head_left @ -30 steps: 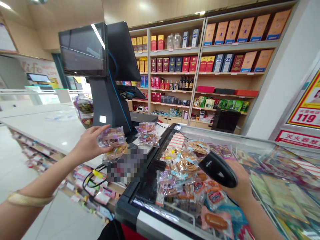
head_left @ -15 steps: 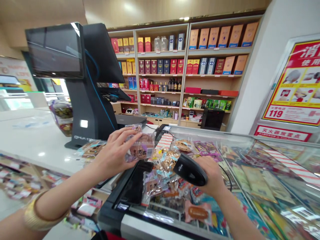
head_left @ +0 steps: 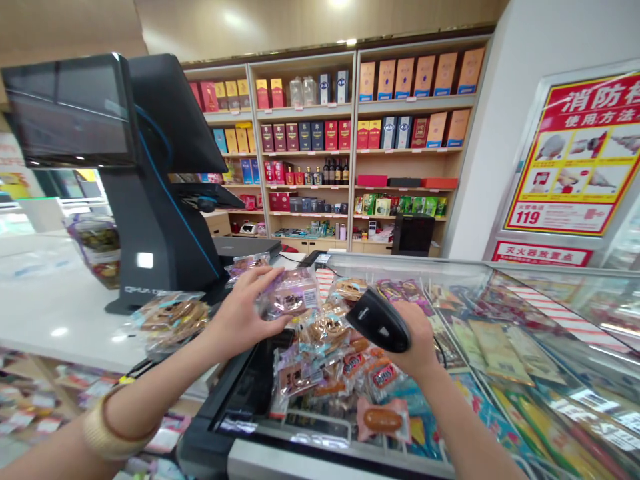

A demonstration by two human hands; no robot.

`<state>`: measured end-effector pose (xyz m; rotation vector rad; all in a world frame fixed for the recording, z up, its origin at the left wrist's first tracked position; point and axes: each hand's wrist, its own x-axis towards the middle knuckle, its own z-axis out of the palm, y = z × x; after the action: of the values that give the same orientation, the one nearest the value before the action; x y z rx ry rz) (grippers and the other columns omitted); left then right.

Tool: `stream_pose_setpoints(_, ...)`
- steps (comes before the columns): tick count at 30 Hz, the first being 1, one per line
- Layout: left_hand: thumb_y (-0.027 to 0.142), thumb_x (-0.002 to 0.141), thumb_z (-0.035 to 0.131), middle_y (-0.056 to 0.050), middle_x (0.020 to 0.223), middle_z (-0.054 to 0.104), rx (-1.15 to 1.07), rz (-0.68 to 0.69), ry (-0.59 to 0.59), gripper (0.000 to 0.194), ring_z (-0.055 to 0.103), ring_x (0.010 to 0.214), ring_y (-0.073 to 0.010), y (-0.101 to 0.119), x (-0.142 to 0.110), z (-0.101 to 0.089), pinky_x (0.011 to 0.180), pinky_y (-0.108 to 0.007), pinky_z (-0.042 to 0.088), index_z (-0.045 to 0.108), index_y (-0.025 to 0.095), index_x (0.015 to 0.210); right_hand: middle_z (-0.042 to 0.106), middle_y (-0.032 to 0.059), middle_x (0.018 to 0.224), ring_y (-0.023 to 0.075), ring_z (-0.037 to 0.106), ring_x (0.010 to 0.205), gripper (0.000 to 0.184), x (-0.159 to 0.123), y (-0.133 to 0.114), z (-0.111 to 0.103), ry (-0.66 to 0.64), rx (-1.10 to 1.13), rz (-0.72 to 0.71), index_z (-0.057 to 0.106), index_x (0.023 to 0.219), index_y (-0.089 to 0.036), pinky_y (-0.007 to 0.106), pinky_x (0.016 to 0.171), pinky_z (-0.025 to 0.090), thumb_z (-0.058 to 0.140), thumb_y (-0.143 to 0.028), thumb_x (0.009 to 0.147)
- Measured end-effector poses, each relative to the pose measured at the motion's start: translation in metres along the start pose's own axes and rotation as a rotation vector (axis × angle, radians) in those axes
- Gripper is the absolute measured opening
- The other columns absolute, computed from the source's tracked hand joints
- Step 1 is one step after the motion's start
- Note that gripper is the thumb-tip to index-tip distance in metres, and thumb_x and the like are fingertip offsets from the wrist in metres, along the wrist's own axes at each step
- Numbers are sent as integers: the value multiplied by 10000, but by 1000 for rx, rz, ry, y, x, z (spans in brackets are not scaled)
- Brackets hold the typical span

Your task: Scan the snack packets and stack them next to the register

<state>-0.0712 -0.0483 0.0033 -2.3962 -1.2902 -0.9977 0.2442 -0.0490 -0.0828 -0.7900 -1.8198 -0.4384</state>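
While a purple-printed snack packet [head_left: 293,298] was pinched between the thumb and fingers of the half-open left hand [head_left: 250,310], a black scanner [head_left: 379,321] was gripped in the closed right hand [head_left: 416,339]. The packet was held above the near end of the glass-topped case [head_left: 425,263], where more wrapped snacks [head_left: 320,330] were heaped.

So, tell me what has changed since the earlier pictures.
The left hand has moved right, from over the packet pile on the counter to nearer the scanner. It holds a purple packet; whether the same one as before, I cannot tell. The view has swung right. The right hand still grips the scanner.
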Motion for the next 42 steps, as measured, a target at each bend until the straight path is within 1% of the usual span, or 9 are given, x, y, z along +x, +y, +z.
stream_pose_setpoints(3, 479, 699, 668, -109, 1264, 589, -188, -194, -69, 701, 567, 1176, -282, 9, 5, 18, 1035, -438, 444, 539, 195, 1327, 665, 53, 763, 217, 627, 693, 214, 0, 7, -4, 126, -42, 11, 612, 938, -208, 331, 613, 450, 585, -383, 819)
stream_pose_setpoints(8, 455, 654, 696, -123, 1111, 645, -258, -390, -92, 647, 612, 1076, -293, 20, 4, 62, 965, -444, 470, 596, 157, 1219, 669, 57, 760, 234, 641, 695, 216, -2, 15, -3, 138, -98, 36, 612, 934, -217, 358, 619, 502, 573, -381, 798)
stream_pose_setpoints(15, 423, 638, 756, -140, 1231, 569, -311, -393, -58, 782, 523, 1184, -330, 36, -8, 99, 1019, -506, 402, 466, 202, 1329, 653, 53, 742, 221, 619, 675, 198, -8, 19, 0, 106, -62, 3, 635, 910, -205, 331, 590, 474, 603, -376, 815)
stream_pose_setpoints(19, 440, 675, 735, -157, 1357, 481, -309, -311, -49, 837, 433, 1302, -332, 24, -19, 81, 1086, -515, 346, 395, 221, 1407, 623, 40, 694, 205, 592, 628, 165, -13, 23, 1, 69, -75, -5, 608, 822, -210, 320, 571, 455, 598, -375, 825)
stream_pose_setpoints(22, 448, 736, 664, -157, 1372, 466, -152, -307, 81, 744, 425, 1309, -319, -9, -31, 51, 1095, -513, 341, 407, 216, 1395, 615, 42, 688, 207, 585, 624, 166, -16, 25, 2, 64, -78, -5, 601, 793, -212, 324, 571, 451, 611, -377, 806)
stream_pose_setpoints(26, 503, 734, 622, -195, 1275, 512, 220, -523, 207, 728, 479, 1244, -358, -67, -50, 5, 1045, -521, 382, 467, 149, 1351, 626, 49, 701, 213, 597, 638, 159, -14, 23, 2, 71, -81, -25, 607, 810, -210, 332, 583, 467, 608, -369, 804)
stream_pose_setpoints(30, 596, 735, 578, -288, 1332, 468, 453, -756, 136, 818, 435, 1265, -480, -102, -70, -28, 959, -623, 391, 437, 113, 1380, 636, 48, 712, 214, 604, 644, 153, -13, 21, 1, 70, -78, -54, 610, 837, -213, 333, 579, 473, 593, -363, 818)
stream_pose_setpoints(36, 665, 747, 521, -323, 1277, 508, 440, -899, -66, 882, 506, 1199, -510, -110, -80, -39, 901, -604, 437, 401, 82, 1399, 636, 45, 720, 213, 596, 631, 161, -12, 21, 1, 78, -74, -114, 594, 880, -207, 331, 562, 457, 594, -361, 831)
stream_pose_setpoints(42, 550, 735, 568, -239, 1150, 613, 412, -885, -44, 797, 610, 1075, -441, -112, -79, -42, 847, -567, 484, 390, 131, 1390, 648, 46, 729, 216, 610, 639, 162, -12, 20, 2, 54, -82, -90, 609, 903, -209, 333, 563, 452, 597, -348, 821)
